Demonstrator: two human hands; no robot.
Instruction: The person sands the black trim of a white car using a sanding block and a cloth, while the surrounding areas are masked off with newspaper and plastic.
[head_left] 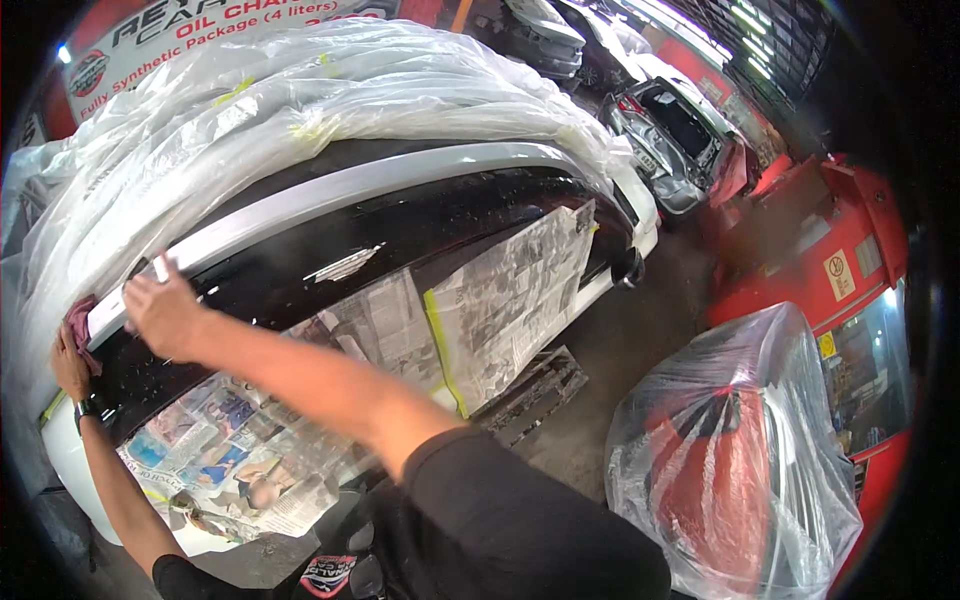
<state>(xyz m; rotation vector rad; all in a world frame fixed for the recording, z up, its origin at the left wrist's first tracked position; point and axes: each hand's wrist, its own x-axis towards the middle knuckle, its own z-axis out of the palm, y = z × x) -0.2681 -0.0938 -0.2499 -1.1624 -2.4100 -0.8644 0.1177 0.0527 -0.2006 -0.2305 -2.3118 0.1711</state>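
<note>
A car stands side-on in front of me, with a pale silver-white strip (pixel 350 188) curving along its roof edge above dark glossy side panels (pixel 400 230). My left hand (pixel 70 362) is closed on a mauve cloth (pixel 80 322) at the strip's left end. Just right of it, my right hand (pixel 165 312) bears on the strip with its fingers bent. A dark edge shows by those fingers, but what they grip is mostly hidden. Taped newspaper (pixel 510 290) covers much of the car's side below.
Clear plastic sheeting (pixel 400 80) drapes over the roof. Behind me to the right stands a red object under clear plastic (pixel 720 450), near a red booth with a window (pixel 865 365). A damaged grey car (pixel 670 140) is parked at the far right. A perforated panel (pixel 535 395) lies low beside the car.
</note>
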